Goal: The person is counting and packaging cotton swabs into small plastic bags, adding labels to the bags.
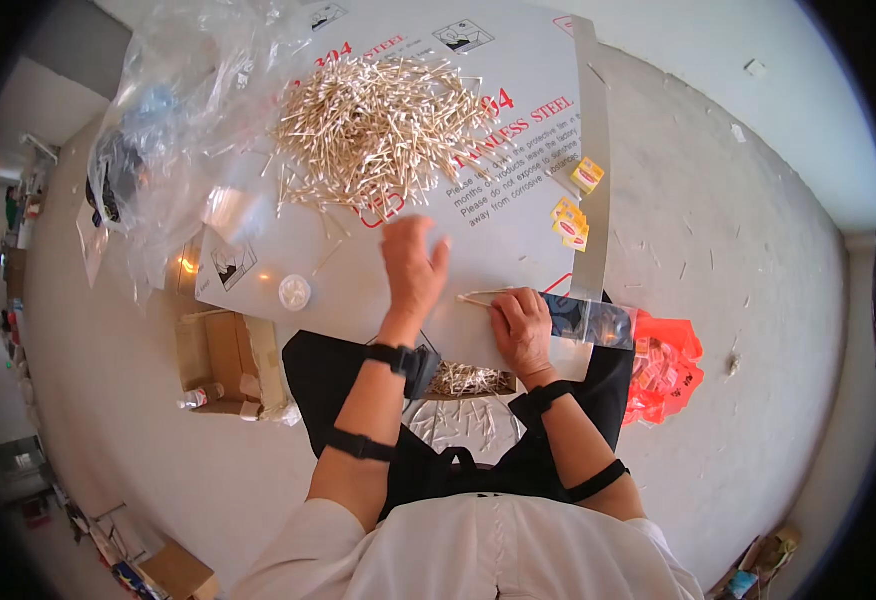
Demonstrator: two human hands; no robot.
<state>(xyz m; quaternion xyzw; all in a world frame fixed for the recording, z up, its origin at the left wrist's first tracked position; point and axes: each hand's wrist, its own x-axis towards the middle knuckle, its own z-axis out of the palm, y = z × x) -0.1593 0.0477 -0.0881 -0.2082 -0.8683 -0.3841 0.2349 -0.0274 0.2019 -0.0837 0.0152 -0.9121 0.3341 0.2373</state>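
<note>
In the head camera's view, a seated person in a white shirt works at a grey, print-covered sheet [358, 300]. The left hand [415, 265], part open with its thumb apart from the fingers, hovers at the near edge of a heaped pile of wooden-stick cotton swabs [383, 130]. The right hand [522, 328], closed narrow, grips a few loose swabs [473, 299] that jut leftward over the sheet; just beside it lies a clear plastic sleeve [598, 322]. Two groups of yellow packets [571, 224] sit near the sheet's right edge, a round white container [295, 292] to the left. More swabs [468, 377] fill a box between the knees; a red plastic bag [693, 350] rests at right.
</note>
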